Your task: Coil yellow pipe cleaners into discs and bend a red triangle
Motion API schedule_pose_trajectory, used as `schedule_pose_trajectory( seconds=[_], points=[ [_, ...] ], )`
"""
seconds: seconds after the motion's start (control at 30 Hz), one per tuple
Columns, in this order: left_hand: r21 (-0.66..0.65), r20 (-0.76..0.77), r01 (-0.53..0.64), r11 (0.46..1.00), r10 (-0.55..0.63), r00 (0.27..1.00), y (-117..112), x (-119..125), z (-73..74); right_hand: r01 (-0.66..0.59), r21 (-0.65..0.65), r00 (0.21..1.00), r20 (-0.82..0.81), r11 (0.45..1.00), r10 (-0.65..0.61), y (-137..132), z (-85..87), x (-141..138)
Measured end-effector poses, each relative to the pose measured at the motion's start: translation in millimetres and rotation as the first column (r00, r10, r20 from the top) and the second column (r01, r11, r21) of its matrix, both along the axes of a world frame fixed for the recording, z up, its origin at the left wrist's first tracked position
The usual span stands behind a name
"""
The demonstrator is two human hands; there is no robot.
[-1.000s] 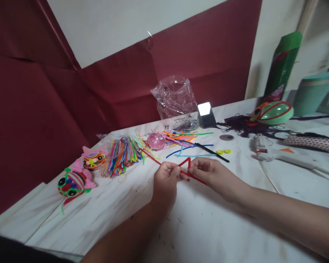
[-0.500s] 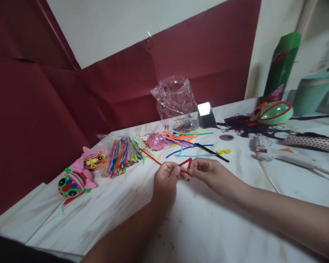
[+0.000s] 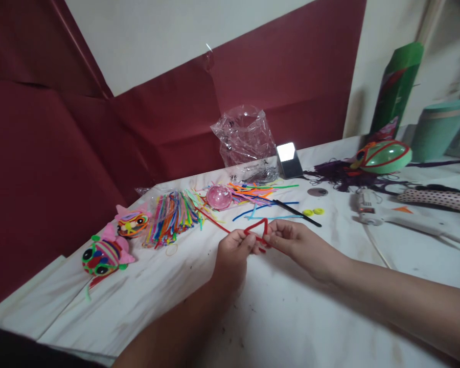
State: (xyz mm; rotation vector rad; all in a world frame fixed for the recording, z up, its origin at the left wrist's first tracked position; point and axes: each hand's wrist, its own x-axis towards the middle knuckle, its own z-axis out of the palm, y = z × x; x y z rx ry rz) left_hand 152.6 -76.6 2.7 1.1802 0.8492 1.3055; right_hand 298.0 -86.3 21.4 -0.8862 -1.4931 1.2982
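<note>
My left hand (image 3: pixel 232 253) and my right hand (image 3: pixel 297 240) meet over the white table (image 3: pixel 291 317), both pinched on a red pipe cleaner (image 3: pixel 257 227). The pipe cleaner is bent into a small triangle that pokes up between my fingertips. One straight red end runs off to the upper left from my left hand. A pile of coloured pipe cleaners (image 3: pixel 172 214) lies just behind my left hand.
Two finished fuzzy figures (image 3: pixel 103 254) sit at the left. A pink half sphere (image 3: pixel 218 197), a clear plastic bag (image 3: pixel 245 135), a phone (image 3: pixel 289 159), a green sphere (image 3: pixel 383 156) on purple strands, a glue gun (image 3: pixel 371 212) and two yellow rings (image 3: pixel 313 211) lie further back.
The long red end that ran to the lower right under my right hand has been folded in. The bent shape has closed into a fuller triangle between my fingers.
</note>
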Motion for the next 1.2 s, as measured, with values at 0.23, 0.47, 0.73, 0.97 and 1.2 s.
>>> schedule_pose_trajectory(
  seconds=[0.23,0.47,0.73,0.97,1.2],
  points=[
    [-0.027,-0.031,-0.007,1.0,0.006,0.999,-0.9,2.6,2.0,0.027,0.001,1.0,0.009,1.0,-0.027,0.8,0.3,-0.8],
    [-0.016,-0.071,-0.018,1.0,0.017,0.997,0.0,4.6,-1.2,0.031,-0.019,1.0,-0.003,0.999,-0.031,-1.3,2.7,-1.4],
    [-0.01,-0.114,-0.018,1.0,0.017,0.993,-5.5,8.5,4.8,0.039,-0.066,0.998,-0.042,0.997,-0.042,2.8,-5.4,-1.3],
    [0.068,-0.282,-0.175,0.982,0.187,0.941,-11.8,11.2,8.2,0.049,-0.13,0.987,-0.145,0.99,-0.068,1.3,-7.6,-4.4],
    [0.052,-0.244,-0.146,0.988,0.154,0.957,-10.1,9.2,7.8,0.025,-0.198,0.972,-0.225,0.98,-0.071,-1.7,-6.8,-6.1]
  ],
)
